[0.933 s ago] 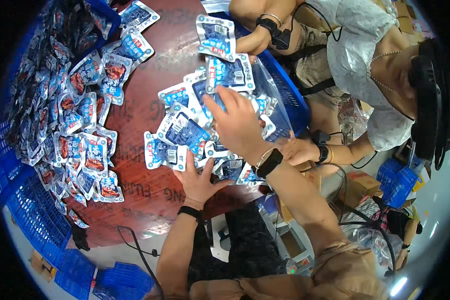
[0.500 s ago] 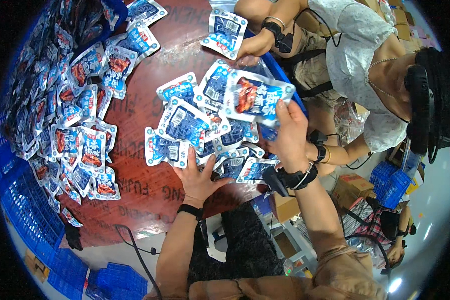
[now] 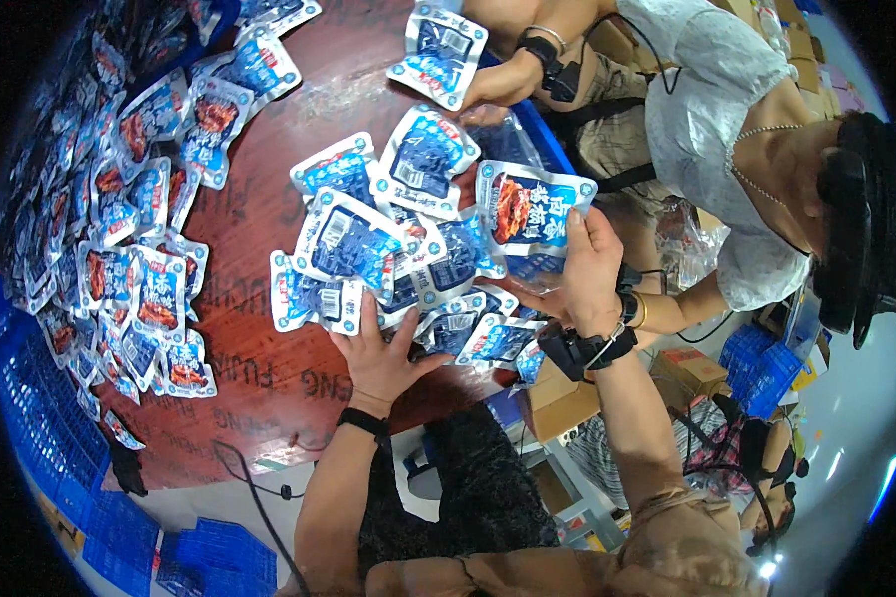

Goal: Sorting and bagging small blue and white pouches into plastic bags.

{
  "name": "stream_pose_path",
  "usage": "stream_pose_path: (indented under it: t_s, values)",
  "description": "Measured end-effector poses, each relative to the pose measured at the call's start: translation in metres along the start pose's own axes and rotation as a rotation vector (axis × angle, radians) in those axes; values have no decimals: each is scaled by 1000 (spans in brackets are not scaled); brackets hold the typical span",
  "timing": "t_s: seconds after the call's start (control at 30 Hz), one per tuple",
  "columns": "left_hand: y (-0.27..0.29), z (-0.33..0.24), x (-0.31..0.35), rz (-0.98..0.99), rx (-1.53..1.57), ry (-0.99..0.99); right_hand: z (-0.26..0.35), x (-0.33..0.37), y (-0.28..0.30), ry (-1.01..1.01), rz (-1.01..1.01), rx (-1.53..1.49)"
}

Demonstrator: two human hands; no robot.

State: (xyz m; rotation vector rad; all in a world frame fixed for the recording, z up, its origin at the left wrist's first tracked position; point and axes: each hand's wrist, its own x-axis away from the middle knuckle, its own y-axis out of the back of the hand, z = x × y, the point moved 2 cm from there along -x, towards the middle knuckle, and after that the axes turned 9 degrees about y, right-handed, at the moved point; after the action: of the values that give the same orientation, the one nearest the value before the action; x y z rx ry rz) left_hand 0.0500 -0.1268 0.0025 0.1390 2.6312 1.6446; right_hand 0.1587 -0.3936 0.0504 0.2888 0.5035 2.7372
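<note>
My right hand [image 3: 592, 267] pinches the right edge of a blue and white food pouch [image 3: 530, 207], its pictured front facing up. The pouch is raised over the right side of a loose pile of similar pouches [image 3: 348, 239], most of which lie back side up. At the near edge of that pile my left hand [image 3: 380, 360] rests with fingers spread. Its fingertips touch or lie just beside the lowest pouches. A dark band is round each of my wrists, the right one with a small device on it.
Many more pouches [image 3: 134, 289] are heaped on the left of the red-brown table [image 3: 254, 348], by blue crates [image 3: 45, 408]. Across at the upper right, a co-worker's hand [image 3: 503, 85] is by another pouch [image 3: 438, 55]. Cardboard boxes [image 3: 689, 373] stand on the floor.
The view has shifted, so the table and heap sit further left. My right hand and its pouch have moved slightly right and down. My left hand stays by the pile.
</note>
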Motion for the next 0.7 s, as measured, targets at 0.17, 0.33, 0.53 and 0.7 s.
stream_pose_path:
  t_s: [0.17,0.33,0.53,0.7]
  values:
    - [-1,2,1,-40,0,-18,8,5,0,-219,-40,-220]
    - [-4,1,1,-20,-27,-63,5,11,3,-306,-40,-312]
    - [-6,1,2,-31,-30,-69,29,28,17,-685,87,-302]
    - [1,-1,-1,57,-31,-16,30,124,31,231,427,720]
